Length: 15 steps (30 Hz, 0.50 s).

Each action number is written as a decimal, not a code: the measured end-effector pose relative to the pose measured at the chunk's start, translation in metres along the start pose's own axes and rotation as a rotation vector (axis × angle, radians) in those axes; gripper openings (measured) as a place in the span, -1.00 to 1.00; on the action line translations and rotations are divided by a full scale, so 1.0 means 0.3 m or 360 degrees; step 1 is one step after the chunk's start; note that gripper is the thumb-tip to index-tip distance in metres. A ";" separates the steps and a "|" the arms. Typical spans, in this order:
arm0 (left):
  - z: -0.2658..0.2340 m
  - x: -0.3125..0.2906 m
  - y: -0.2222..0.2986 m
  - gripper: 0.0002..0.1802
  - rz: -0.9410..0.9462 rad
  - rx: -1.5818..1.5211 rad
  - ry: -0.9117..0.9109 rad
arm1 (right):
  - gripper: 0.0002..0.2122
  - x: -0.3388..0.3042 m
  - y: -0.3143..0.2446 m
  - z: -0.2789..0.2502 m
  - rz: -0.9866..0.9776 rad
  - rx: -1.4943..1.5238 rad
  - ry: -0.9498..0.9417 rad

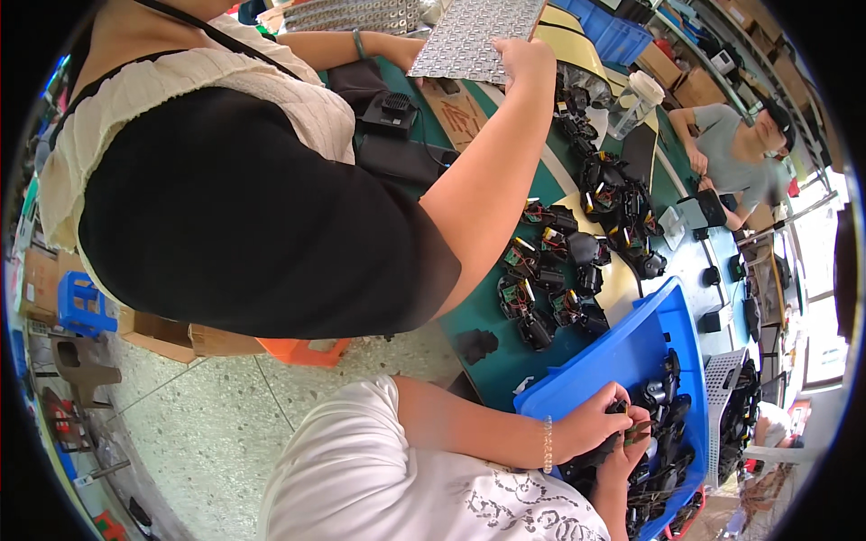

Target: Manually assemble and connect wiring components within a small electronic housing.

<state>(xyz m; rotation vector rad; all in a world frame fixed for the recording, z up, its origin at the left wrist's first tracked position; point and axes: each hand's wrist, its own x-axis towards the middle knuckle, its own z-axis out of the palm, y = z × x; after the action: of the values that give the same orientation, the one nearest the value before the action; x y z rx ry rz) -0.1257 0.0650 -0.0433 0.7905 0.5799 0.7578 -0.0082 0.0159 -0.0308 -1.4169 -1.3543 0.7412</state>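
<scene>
Both my hands are closed together above a blue bin (577,368) at the lower right. My left hand (585,426), a beaded bracelet on its wrist, grips a small black plastic part (619,408). From below, my right hand (619,464) pinches the same part; a dark greenish piece shows between its fingers. Fingers hide most of the part's shape. Under and beyond my hands, the bin holds many black plastic parts (669,406). Left of the bin, black housings (528,302) with green circuit boards and thin wires lie on the green table (492,379).
At my left a co-worker in black and cream holds a silvery patterned sheet (478,41) over the table. A white perforated basket (719,397) adjoins the bin. A clear lidded jug (636,104) stands farther back. Another person sits across the table. An orange stool (307,352) is on the floor.
</scene>
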 end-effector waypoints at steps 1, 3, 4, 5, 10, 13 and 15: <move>-0.002 0.000 0.000 -0.73 -0.0003 -0.0007 -0.0004 | -0.68 0.000 -0.003 0.005 -0.0005 0.0001 0.0001; 0.000 -0.001 -0.001 -0.73 0.0005 -0.0018 0.0004 | -0.70 -0.001 -0.005 0.007 -0.0025 -0.0009 0.0007; 0.001 -0.002 0.000 -0.73 0.0008 -0.0023 0.0009 | -0.70 -0.001 -0.005 0.008 -0.0023 -0.0017 0.0012; 0.001 -0.004 0.004 -0.73 -0.0005 -0.0045 -0.0008 | -0.71 -0.001 -0.006 0.007 -0.0022 -0.0030 0.0015; 0.003 0.005 -0.010 -0.73 0.0012 -0.0085 -0.0008 | -0.72 -0.002 0.001 -0.003 -0.0002 -0.0014 -0.0033; -0.002 -0.007 0.025 -0.74 -0.0071 -0.0154 -0.0052 | -0.66 -0.011 0.007 -0.023 0.0100 -0.0042 -0.0119; 0.002 -0.001 0.009 -0.74 -0.0051 -0.0082 -0.0006 | -0.65 -0.009 0.008 -0.025 0.0111 -0.0055 -0.0130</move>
<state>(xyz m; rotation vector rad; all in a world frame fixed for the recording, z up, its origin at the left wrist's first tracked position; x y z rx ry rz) -0.1265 0.0658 -0.0407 0.7331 0.5662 0.7388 -0.0008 0.0118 -0.0313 -1.4813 -1.3919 0.8330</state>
